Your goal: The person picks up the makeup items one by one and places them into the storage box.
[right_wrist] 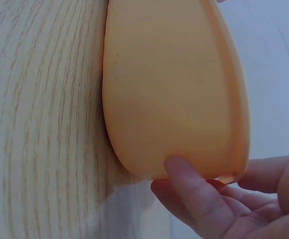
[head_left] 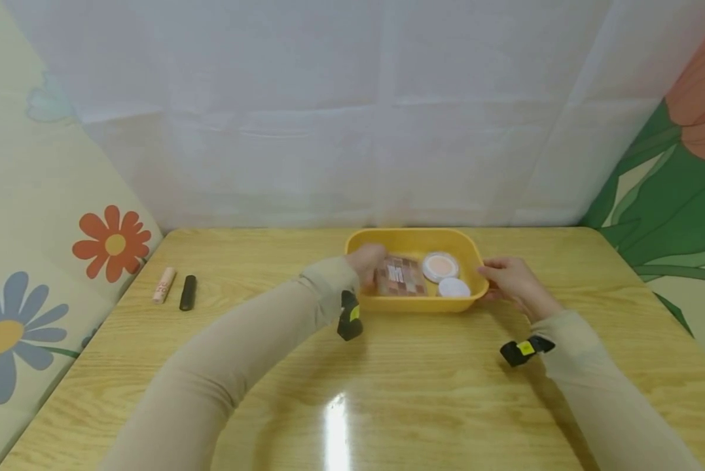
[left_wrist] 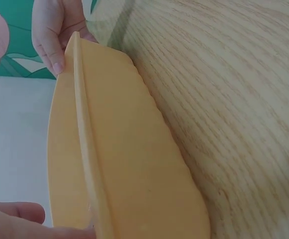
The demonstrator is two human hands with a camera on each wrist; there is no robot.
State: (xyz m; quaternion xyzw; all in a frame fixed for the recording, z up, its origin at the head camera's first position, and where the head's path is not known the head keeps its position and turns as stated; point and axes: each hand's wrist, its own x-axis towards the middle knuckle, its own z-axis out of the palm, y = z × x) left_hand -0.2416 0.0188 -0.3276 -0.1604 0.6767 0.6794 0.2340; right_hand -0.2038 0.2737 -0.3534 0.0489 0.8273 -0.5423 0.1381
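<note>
A yellow tray [head_left: 411, 303] stands near the table's back edge. My right hand [head_left: 514, 282] grips its right end, thumb at the rim and fingers against the outer wall, as the right wrist view [right_wrist: 224, 199] shows. Reaching over the tray's left end, my left hand [head_left: 366, 260] is at a brown checkered palette [head_left: 400, 276]; its fingertips are hidden, so its hold cannot be told. To the right of the palette lie a round compact [head_left: 440, 267] and a smaller white round item [head_left: 453, 288]. In the left wrist view, left-hand fingers [left_wrist: 20, 221] are beside the tray rim [left_wrist: 87, 144].
A pink patterned tube [head_left: 164, 285] and a black tube [head_left: 188, 292] lie at the table's left. Behind the table hangs a white cloth [head_left: 281, 131]. Floral panels flank both sides.
</note>
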